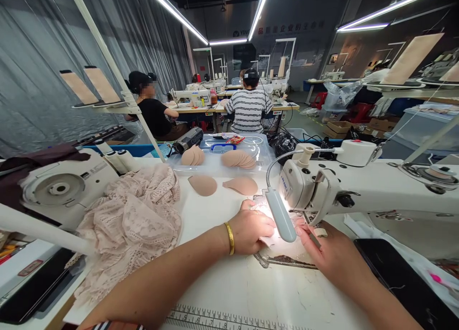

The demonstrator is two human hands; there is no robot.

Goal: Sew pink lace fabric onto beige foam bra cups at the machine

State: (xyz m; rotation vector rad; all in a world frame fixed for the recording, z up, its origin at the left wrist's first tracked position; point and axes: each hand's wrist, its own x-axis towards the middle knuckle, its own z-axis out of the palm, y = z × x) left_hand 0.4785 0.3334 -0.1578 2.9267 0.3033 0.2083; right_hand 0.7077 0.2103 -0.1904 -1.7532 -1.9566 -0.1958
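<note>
Under the needle end of a white sewing machine [303,184] lies a pale pink fabric piece [283,247], brightly lit. My left hand [253,227], with a gold bangle at the wrist, has its fingers curled onto the left side of this piece. On the other side, my right hand [328,248] has thumb and fingertips together at the fabric's edge, close to the machine's presser area. A grey lamp head [281,217] on a bendy neck hides the needle and part of the fabric. Two beige bra cups [202,185] lie beyond my left hand.
Left of my arm is a heap of lace fabric [132,220]. Stacked beige cups [238,159] rest on a clear plastic box [263,150]. A black phone-like slab [401,277] lies at right, a printed ruler [229,318] along the front edge. Two people sit ahead at machines.
</note>
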